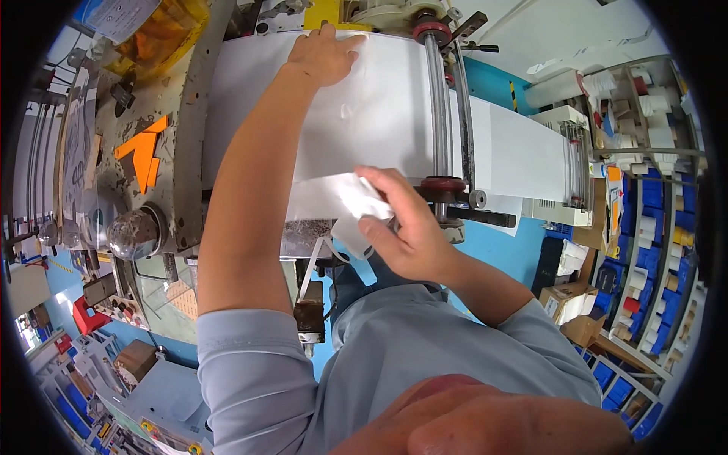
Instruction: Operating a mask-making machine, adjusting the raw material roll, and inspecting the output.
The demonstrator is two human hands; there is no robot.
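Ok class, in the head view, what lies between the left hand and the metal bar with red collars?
Just the white sheet: the head view shows its surface bare from the left hand to the metal bar.

One wide fisheye view looks down from the person's head (516, 428) — close enough that the grey-blue fabric shirt (447, 334) looms large below. It faces the broad, smooth white sheet (387, 114), straight lines bowing outward.

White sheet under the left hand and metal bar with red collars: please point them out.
White sheet (371, 114), head view: its bare middle area.
Metal bar (437, 110), head view: middle of its shaft.
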